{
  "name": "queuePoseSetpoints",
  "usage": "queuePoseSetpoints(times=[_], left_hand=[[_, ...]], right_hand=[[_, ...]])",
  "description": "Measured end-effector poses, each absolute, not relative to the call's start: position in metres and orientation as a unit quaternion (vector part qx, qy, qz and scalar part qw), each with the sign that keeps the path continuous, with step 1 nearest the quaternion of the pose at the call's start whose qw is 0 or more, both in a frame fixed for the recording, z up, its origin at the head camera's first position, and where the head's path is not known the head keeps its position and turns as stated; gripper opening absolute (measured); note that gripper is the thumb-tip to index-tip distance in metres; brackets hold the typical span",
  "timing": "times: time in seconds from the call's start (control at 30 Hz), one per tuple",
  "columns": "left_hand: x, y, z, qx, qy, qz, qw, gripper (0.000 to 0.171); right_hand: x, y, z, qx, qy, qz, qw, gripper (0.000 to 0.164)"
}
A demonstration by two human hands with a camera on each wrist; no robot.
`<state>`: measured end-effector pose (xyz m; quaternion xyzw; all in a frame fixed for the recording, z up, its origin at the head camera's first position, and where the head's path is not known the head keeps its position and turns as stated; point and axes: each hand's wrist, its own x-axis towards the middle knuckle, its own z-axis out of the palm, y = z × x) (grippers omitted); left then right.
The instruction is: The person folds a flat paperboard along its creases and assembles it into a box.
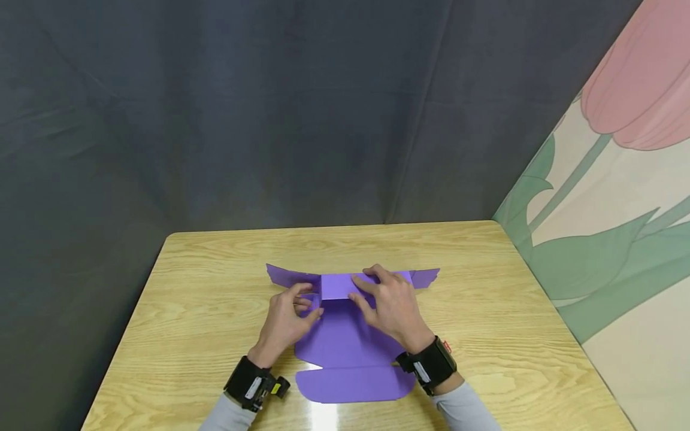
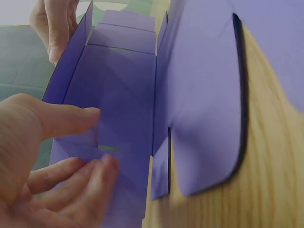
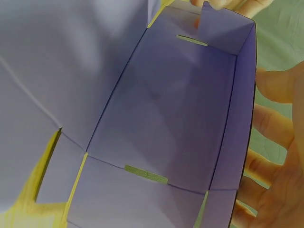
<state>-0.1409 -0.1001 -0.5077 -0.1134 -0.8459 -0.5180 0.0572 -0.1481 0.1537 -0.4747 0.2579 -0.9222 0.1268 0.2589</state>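
A partly folded purple cardboard box lies on the table, its long far wall standing up. My left hand is at the left end of that wall, thumb and curled fingers about a small corner flap. In the left wrist view the thumb and fingertips of that hand are on either side of the flap. Against the wall's right part rests my right hand, fingers spread. The right wrist view shows its fingers along the wall's outer face. Narrow slots show at the fold lines.
Side flaps stick out at both ends of the far wall. A wide panel with a rounded front flap lies toward me on the wooden table. Behind the table hangs a dark curtain; a tulip-printed cloth is at the right.
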Motion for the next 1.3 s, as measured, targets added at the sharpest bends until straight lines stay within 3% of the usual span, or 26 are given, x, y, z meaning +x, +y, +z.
queuePoseSetpoints(times=[0.93,1.3], left_hand=[[-0.142,-0.113,-0.507,-0.021,-0.778,-0.627,-0.022,0.045],[-0.136,-0.11,-0.502,-0.017,-0.781,-0.623,-0.028,0.043]], right_hand=[[-0.153,0.152,-0.469,0.255,-0.923,0.133,0.255,0.037],[-0.149,0.153,-0.47,0.254,-0.924,0.128,0.255,0.038]])
